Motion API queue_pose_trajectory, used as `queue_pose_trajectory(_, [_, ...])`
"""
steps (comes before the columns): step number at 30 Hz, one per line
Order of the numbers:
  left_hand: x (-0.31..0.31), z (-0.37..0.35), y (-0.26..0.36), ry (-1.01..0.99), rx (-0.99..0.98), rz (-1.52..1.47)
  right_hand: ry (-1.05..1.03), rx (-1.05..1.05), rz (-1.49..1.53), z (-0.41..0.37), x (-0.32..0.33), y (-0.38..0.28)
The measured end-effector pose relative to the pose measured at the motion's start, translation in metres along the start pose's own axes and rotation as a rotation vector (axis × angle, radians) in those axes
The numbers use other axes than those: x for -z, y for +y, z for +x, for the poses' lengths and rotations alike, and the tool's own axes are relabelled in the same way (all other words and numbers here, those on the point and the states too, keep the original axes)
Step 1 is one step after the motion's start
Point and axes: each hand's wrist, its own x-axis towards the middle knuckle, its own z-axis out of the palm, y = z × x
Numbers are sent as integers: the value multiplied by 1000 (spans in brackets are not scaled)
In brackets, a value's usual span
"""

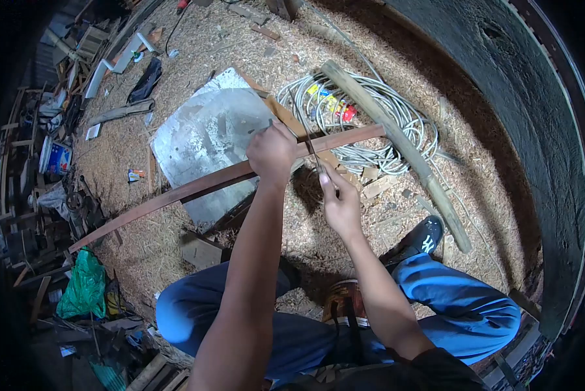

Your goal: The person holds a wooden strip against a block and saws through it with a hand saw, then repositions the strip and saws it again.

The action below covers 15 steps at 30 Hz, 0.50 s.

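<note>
My left hand (271, 154) is closed around a long reddish-brown wooden strip (208, 185), pressing down from above near its right part. The strip stretches from the lower left up to the right, across a worn metal sheet (204, 127). In my right hand (342, 205) is the handle of what looks like a handsaw (305, 122). Its thin dark blade shows nearly edge-on and crosses the strip just right of my left hand. Under the strip, wood blocks (286, 117) show partly; the rest of the support is hidden.
A coil of grey cable (406, 130) lies beyond the strip, with a round pole (397, 133) across it. A bucket (344, 303) stands between my legs. Scrap wood and a green plastic bag (84, 287) crowd the left. A dark curved wall (501, 85) borders the right.
</note>
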Motion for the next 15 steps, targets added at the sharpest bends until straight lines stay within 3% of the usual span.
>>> queue_pose_trajectory(3, [-2, 1, 0, -21, 51, -3, -18, -170, 89, -47, 19, -8])
queue_pose_trajectory(6, [6, 0, 3, -21, 21, -10, -19, -207, 96, -77, 28, -5])
queue_pose_trajectory(10, [4, 1, 1, -15, -2, 4, -15, -32, -3, -19, 13, 0])
queue_pose_trajectory(12, [2, 1, 0, -12, 6, 8, -10, -46, 25, -1, 1, -4])
queue_pose_trajectory(15, [5, 1, 2, -6, 21, 19, 5, -21, 39, -21, 9, -3])
